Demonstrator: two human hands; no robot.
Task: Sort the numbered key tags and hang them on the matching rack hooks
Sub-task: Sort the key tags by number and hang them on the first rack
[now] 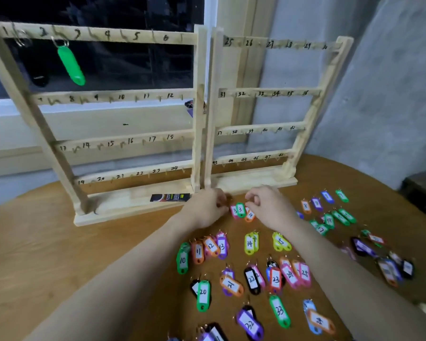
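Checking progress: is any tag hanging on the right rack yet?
No, the right rack has bare hooks; the only hung green tag is on the left rack.

The two racks (197,107) are pale, unfinished-looking matt wood, the worktop (59,242) a brown matt board, and the key tags (203,295) glossy coloured plastic with white paper labels and thin metal rings.

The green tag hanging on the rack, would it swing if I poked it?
Probably: the green tag dangles from hook 2 by a thin ring, already tilted. It looks like light plastic, likely stiff rather than floppy.
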